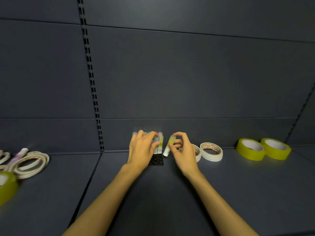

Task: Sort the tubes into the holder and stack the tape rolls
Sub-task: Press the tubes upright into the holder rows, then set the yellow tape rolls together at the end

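Forearms reach across the dark shelf (pixel 221 193) toward the black holder (pixel 157 160) near the back wall. Left hand (pixel 141 150) curls round standing tubes (pixel 157 145); right hand (pixel 183 151) pinches a tilted tube (pixel 168 145) — it may knock its neighbours going in. Tape rolls (pixel 211 151) just right crowd the hand; more rolls far left.

Black studded plastic tube holder (pixel 157 160) mid-shelf w/ clear yellow-filled tubes (pixel 160 144) upright in it. One more tube (pixel 168 145) tilted, just right of it. Patterned white tape rolls (pixel 211 151) stacked right; two yellow-green rolls (pixel 250 149) further right, side by side; loose white rolls (pixel 30 163) far left.
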